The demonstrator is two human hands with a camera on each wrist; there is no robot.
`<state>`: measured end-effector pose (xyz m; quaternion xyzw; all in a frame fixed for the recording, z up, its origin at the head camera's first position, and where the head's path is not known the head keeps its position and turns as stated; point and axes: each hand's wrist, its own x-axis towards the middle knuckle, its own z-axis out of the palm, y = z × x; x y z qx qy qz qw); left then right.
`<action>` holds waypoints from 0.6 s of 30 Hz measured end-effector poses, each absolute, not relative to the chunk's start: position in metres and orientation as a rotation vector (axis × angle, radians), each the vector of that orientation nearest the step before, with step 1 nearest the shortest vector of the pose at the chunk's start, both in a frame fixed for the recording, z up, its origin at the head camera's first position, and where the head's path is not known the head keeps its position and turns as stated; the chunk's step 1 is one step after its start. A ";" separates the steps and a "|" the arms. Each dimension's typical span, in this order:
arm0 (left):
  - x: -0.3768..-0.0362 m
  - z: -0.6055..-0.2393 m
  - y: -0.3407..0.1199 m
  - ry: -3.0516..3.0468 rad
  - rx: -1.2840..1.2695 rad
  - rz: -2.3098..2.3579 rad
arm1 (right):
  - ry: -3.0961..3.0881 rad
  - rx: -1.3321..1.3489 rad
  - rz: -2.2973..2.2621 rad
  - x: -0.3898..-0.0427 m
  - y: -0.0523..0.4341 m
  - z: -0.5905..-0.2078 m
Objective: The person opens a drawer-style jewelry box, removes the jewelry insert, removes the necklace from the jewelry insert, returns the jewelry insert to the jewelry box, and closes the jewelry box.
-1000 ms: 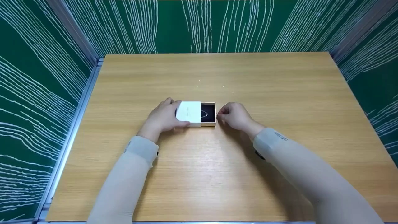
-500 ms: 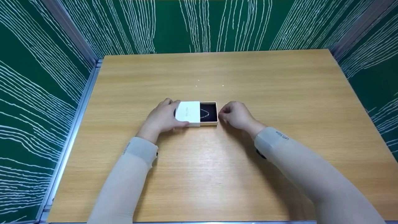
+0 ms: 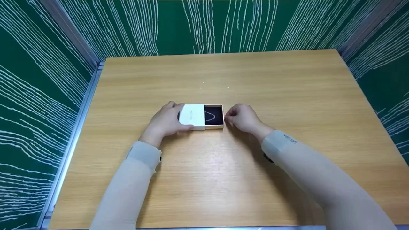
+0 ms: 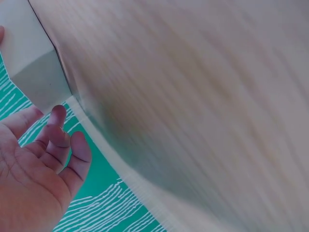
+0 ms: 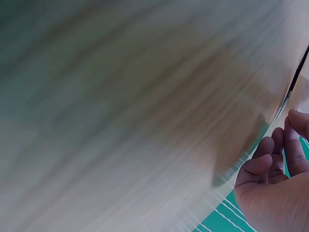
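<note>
A small jewelry box lies near the middle of the table in the head view. Its white sleeve [image 3: 192,116] covers the left part, and a dark-lined inner tray [image 3: 218,108] sticks out to the right with a thin chain [image 3: 213,116] lying in it. My left hand [image 3: 166,119] grips the sleeve from the left, thumb along the near side. At the tray's right end, the thumb and index finger of my right hand [image 3: 244,118] pinch together right at its edge; the bit between them is hidden. In the left wrist view the sleeve [image 4: 41,79] shows beside the curled fingers.
The wooden table [image 3: 204,179] spreads around both hands. Several tiny white specks dot it beyond the box. Green walls [image 3: 174,28] with white lines stand behind and at both sides, and a metal rail [image 3: 72,127] runs along the left edge.
The inner tray has slid a little to the right out of the sleeve, and more of the chain shows. My right hand moved slightly right with it; the left hand keeps its grip.
</note>
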<state>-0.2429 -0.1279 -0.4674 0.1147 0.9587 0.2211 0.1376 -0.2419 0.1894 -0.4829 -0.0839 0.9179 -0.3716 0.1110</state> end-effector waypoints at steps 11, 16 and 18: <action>-0.242 -0.465 -0.130 2.765 0.310 0.639 | 2.699 -0.254 -1.101 -0.242 0.189 -0.485; -0.241 -0.464 -0.129 2.760 0.301 0.651 | 2.718 -0.265 -1.082 -0.243 0.191 -0.484; -0.242 -0.464 -0.128 2.758 0.305 0.657 | 2.724 -0.263 -1.076 -0.243 0.192 -0.484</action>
